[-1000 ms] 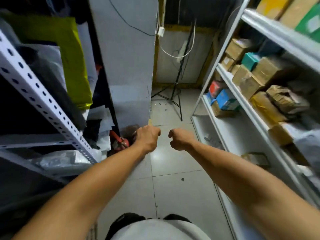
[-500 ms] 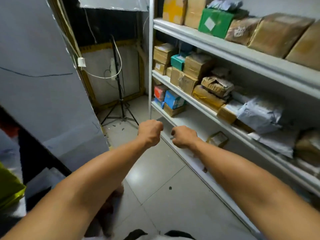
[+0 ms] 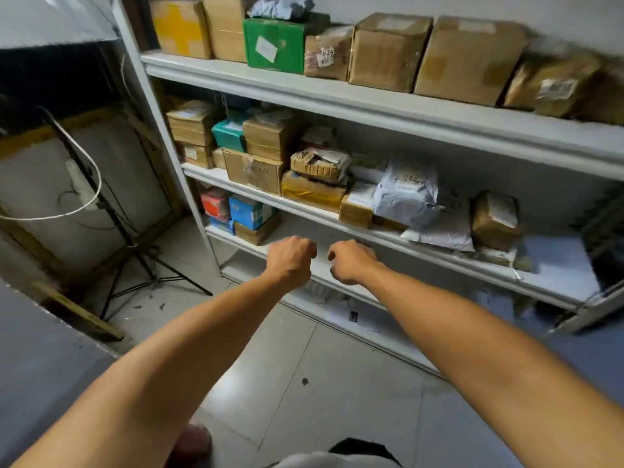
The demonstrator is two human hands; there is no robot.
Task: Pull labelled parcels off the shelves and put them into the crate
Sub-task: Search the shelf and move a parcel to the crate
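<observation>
parcels fill the white shelves [image 3: 371,109] across the top and right of my view, from about 11 o'clock round to 3 o'clock. on the top shelf a green box [image 3: 280,45] with a white label sits between brown cartons, with a yellow-taped carton [image 3: 182,27] at the far left end. on the middle shelf a teal box [image 3: 230,134] is wedged among stacked brown boxes at 12 o'clock, a crumpled taped parcel [image 3: 319,163] lies on a flat yellow-taped one just right of them, and a grey poly mailer [image 3: 407,190] stands further right, toward 2 o'clock, beside a small brown wrapped parcel [image 3: 494,219]. on the lower shelf a blue box [image 3: 248,211] and a red box [image 3: 215,204] sit on top of other boxes near the upright.

both my arms reach forward, and both hands meet near the centre, in front of the lower shelf edge. my left hand [image 3: 292,260] is curled into a fist and holds nothing. my right hand [image 3: 351,261] is just beside it, apart by a small gap, fingers loosely curled, also holding nothing and touching no parcel that i can see.

at 9 o'clock a black tripod stand [image 3: 135,251] stands on the tiled floor [image 3: 337,383], with a white cable [image 3: 67,214] looping across it.
</observation>
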